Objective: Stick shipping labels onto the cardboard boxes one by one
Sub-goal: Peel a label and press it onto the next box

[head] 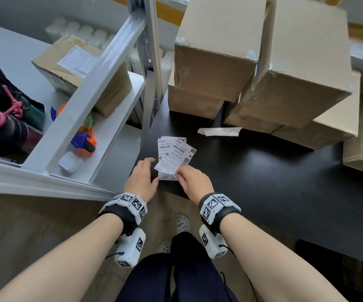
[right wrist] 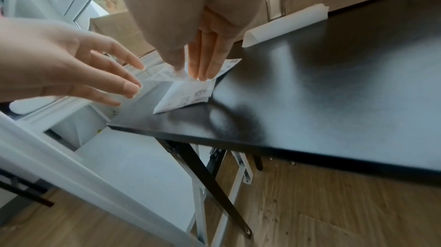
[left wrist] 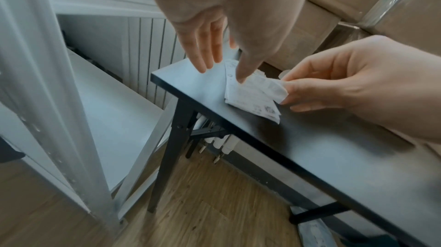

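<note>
Labels sit in a small fanned stack near the left corner of my black table, just below centre of the head view, and I am working one loose from the pile. My right hand pinches the near corner of the top label between thumb and fingertips; the left-wrist view shows that corner lifted and curling off the stack. My left hand lies beside the stack's left edge with fingers straight and slightly spread, holding nothing; one fingertip seems to press the pile down, though I cannot tell for sure that it touches.

I judge this to be the separating step: one label is coming up and none is on its way to a box yet. Next I need to lift the label free while the left hand keeps the others flat, peel its backing, and carry it to a bare face of the cardboard boxes stacked in the upper right of the frame, well apart from my hands. A curled strip of white backing paper lies on the table between the stack and the boxes.

In the head view the stack's long axis runs from my hands up toward the boxes, the barcode ends at the far side. The top label is skewed, its far end leaning toward the upper right.
</note>
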`<action>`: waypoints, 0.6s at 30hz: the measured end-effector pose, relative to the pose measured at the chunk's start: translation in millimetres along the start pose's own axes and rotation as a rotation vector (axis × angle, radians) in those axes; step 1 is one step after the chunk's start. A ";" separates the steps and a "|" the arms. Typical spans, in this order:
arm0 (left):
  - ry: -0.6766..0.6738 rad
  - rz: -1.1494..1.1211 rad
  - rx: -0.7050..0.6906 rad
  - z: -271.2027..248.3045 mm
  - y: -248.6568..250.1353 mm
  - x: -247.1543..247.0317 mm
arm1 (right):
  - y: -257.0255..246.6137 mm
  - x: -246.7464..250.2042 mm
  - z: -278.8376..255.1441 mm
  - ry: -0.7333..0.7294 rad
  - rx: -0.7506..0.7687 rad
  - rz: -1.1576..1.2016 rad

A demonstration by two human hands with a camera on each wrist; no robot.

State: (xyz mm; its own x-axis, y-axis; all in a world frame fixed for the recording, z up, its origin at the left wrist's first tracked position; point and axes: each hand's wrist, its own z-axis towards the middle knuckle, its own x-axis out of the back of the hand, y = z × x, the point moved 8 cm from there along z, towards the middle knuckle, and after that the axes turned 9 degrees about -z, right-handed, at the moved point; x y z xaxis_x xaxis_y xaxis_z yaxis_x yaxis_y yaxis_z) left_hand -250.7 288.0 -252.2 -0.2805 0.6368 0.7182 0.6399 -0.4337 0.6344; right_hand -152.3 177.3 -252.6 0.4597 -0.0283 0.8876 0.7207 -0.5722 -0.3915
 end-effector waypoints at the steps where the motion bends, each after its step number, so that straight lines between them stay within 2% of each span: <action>1: -0.001 -0.025 0.045 0.7 1.6 0.7 | 0.7 3.7 0.3 -0.007 -0.014 0.005; 3: -0.019 -0.162 0.184 5.0 2.0 -4.0 | 2.3 11.3 1.1 -0.003 -0.034 0.031; 6: -0.045 -0.706 0.468 9.1 3.6 -20.9 | 5.2 22.2 4.2 0.008 -0.062 0.086; 8: -0.055 -0.954 0.551 10.5 14.0 -25.5 | 5.7 31.7 6.8 0.020 -0.063 0.136; 11: -0.110 -1.113 0.559 14.0 37.0 -23.8 | 4.7 50.3 9.9 0.066 -0.033 0.206; 18: -0.102 -1.064 0.458 36.7 81.0 1.5 | 6.5 98.2 20.0 0.172 0.043 0.198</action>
State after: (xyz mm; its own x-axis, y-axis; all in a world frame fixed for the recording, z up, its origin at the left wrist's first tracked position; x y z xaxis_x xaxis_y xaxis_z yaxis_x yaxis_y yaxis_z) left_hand -172.9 277.3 -210.2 -0.7863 0.5983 -0.1543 0.3208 0.6087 0.7256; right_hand -92.1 187.2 -172.8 0.5016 -0.2768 0.8196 0.6490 -0.5061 -0.5681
